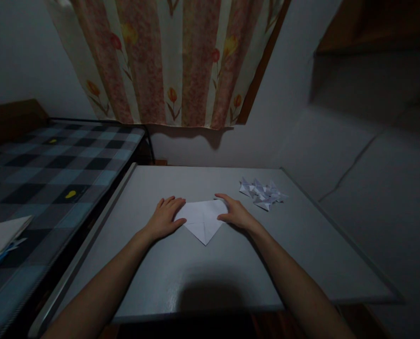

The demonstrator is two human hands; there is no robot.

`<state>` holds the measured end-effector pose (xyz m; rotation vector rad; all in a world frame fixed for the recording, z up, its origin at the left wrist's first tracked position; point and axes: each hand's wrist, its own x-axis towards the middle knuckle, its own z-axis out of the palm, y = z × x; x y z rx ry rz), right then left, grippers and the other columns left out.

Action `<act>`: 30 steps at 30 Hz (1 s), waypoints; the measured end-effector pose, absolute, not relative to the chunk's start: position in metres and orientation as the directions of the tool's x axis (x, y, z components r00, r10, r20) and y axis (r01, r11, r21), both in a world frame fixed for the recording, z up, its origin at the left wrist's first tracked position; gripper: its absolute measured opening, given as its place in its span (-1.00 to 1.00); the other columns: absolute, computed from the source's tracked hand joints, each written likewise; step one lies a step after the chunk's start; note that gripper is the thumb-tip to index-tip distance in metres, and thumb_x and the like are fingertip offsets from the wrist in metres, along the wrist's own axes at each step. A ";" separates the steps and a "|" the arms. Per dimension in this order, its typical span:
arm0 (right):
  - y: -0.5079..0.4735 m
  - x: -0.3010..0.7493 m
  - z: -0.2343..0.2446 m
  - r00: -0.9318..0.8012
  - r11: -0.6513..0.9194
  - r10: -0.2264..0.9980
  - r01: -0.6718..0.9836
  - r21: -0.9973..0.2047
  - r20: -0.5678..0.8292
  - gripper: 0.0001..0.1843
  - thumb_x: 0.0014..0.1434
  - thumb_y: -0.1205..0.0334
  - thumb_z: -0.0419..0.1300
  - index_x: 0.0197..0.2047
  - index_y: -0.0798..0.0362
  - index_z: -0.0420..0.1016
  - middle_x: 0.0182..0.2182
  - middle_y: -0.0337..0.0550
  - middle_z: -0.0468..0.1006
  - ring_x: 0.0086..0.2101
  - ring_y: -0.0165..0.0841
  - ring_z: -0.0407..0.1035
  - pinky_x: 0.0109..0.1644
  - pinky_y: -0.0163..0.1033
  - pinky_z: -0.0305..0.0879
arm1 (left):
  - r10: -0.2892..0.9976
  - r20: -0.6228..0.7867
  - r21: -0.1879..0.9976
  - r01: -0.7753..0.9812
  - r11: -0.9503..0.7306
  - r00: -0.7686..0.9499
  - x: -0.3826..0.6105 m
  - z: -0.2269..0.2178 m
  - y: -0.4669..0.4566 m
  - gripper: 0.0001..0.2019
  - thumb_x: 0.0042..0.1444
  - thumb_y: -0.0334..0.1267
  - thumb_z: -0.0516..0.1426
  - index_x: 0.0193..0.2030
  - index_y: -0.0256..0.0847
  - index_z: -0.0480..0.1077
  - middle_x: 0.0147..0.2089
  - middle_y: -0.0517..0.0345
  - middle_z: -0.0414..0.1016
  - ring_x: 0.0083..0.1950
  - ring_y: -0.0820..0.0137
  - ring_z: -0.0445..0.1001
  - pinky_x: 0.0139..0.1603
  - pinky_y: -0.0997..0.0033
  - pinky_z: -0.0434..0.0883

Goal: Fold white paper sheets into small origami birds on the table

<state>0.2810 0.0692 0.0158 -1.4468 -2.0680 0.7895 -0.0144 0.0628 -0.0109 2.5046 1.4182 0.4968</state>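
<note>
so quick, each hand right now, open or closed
Left hand: open, resting at the white paper's left end.
Right hand: open, thumb and fingers apart at its right end.

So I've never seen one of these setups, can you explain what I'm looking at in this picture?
There's no robot here: it's one person's bare hands, seen by a camera worn on that person's head, looking forward and down. On the pale table lies a white sheet of paper, its pointed end towards the person. The left hand touches its left side, the right hand its right; how firmly, I can't tell. Beyond the right hand sits a cluster of folded paper pieces.
</note>
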 end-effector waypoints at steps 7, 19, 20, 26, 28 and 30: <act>0.066 0.276 0.020 -0.260 0.410 0.909 0.696 -0.590 0.325 -0.75 0.06 0.29 0.22 -0.15 0.03 0.55 -0.29 -0.14 0.60 -0.28 -0.26 0.43 -0.11 -0.15 0.28 | 0.875 0.336 0.560 0.673 -0.484 0.349 -0.016 -0.013 0.066 -0.27 -0.01 -0.16 0.23 0.31 -0.20 0.09 0.17 -0.09 0.38 0.12 0.17 0.40 0.14 0.06 0.33; 0.052 0.280 0.017 -0.344 0.654 0.676 0.688 -0.315 0.651 -0.76 0.16 0.00 0.14 -0.35 -0.02 0.49 -0.20 -0.04 0.61 -0.14 -0.16 0.43 0.05 0.01 0.18 | 0.588 0.757 0.289 0.662 -0.692 0.284 -0.017 0.005 0.052 -0.83 0.13 -0.39 0.04 -0.33 -0.16 0.46 -0.31 0.05 0.54 -0.21 0.33 0.47 -0.13 0.25 0.40; 0.053 0.280 0.017 -0.398 0.664 0.681 0.689 -0.290 0.614 -0.78 0.16 0.03 0.16 -0.34 -0.01 0.49 -0.18 -0.03 0.60 -0.12 -0.15 0.42 0.05 0.01 0.18 | 0.584 0.741 0.241 0.680 -0.692 0.332 -0.019 0.005 0.054 -0.82 0.14 -0.38 0.03 -0.33 -0.15 0.45 -0.31 0.05 0.54 -0.22 0.33 0.46 -0.14 0.24 0.39; 0.061 0.278 0.017 -0.626 0.677 0.733 0.710 -0.194 0.265 -0.81 0.06 0.40 0.17 -0.22 0.07 0.52 -0.18 -0.02 0.59 -0.11 -0.20 0.39 0.02 -0.06 0.19 | 0.660 0.447 0.124 0.689 -0.714 0.604 -0.024 0.003 0.061 -0.83 0.11 -0.43 0.02 -0.31 -0.18 0.43 -0.26 0.01 0.52 -0.20 0.28 0.45 -0.15 0.25 0.36; 0.059 0.278 0.018 -0.643 0.682 0.730 0.707 -0.188 0.231 -0.86 0.08 0.32 0.21 -0.25 0.07 0.53 -0.18 -0.02 0.58 -0.10 -0.19 0.39 0.04 -0.07 0.18 | 0.681 0.368 0.130 0.690 -0.712 0.633 -0.022 0.002 0.060 -0.84 0.08 -0.43 0.04 -0.29 -0.19 0.43 -0.26 0.00 0.51 -0.18 0.26 0.44 -0.14 0.25 0.36; 0.057 0.276 0.019 -0.631 0.671 0.741 0.715 -0.199 0.232 -0.85 0.11 0.17 0.24 -0.30 0.07 0.54 -0.19 -0.02 0.58 -0.09 -0.19 0.38 0.04 -0.08 0.17 | 0.702 0.334 0.151 0.700 -0.698 0.629 -0.021 0.002 0.059 -0.85 0.11 -0.38 0.04 -0.26 -0.19 0.43 -0.27 0.01 0.51 -0.19 0.26 0.45 -0.14 0.24 0.37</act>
